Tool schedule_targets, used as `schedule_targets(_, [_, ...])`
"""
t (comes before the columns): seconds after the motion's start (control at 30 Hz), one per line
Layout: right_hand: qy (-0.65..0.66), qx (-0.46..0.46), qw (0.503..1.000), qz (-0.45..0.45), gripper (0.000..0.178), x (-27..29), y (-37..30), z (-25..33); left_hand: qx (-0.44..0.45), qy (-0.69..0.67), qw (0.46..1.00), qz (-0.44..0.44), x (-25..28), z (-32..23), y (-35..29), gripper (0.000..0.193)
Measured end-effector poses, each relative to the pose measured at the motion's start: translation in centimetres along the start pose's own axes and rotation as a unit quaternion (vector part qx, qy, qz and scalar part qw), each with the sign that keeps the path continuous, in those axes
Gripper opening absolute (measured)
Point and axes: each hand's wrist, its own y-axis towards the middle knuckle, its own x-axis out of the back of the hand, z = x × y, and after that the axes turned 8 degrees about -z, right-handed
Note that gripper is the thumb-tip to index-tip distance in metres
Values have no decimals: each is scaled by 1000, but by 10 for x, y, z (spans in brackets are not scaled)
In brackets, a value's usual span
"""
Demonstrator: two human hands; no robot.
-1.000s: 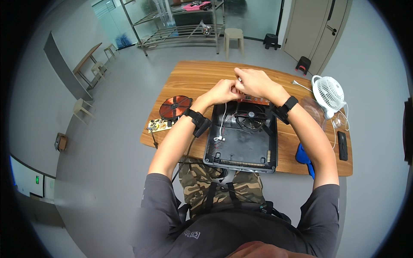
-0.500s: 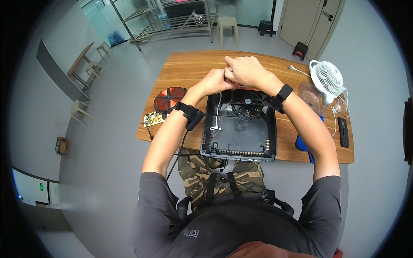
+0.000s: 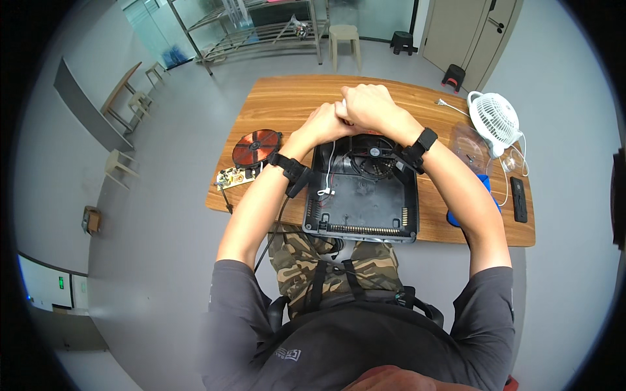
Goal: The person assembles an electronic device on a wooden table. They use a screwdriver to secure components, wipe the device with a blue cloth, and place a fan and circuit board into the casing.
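Reaching forward from the lower edge, both bare forearms angled inward, so that the left hand point(image 3: 323, 124) and the right hand point(image 3: 373, 106) met at the far edge of one open black casing point(image 3: 372, 210), the right one higher, its back turned up. The fingers of both were curled in and touching; a small pale thing showed at the right fingertips, too little to name, and whether either hand gripped anything could not be told. The casing lay near the table's close edge, holding one black fan point(image 3: 374, 152) and one white connector point(image 3: 326, 192) on its lead. Left of it on the wooden table point(image 3: 287, 94) sat one copper coil point(image 3: 257, 148) and one small circuit board point(image 3: 233, 178); to the right, one white fan point(image 3: 494, 120), one black bar point(image 3: 518, 199) and one blue object point(image 3: 454, 219), partly hidden by the right forearm.
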Motion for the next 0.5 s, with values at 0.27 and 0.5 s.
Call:
schedule_targets(0.27, [9,-20,1000,17,46,4,3,-8,-26,-49,998,7,0,4,1,34])
schedule_targets(0.5, [-7,-41,997,-59,47,-13,3,-21,34,102,993,-55,-14,-7,0,54])
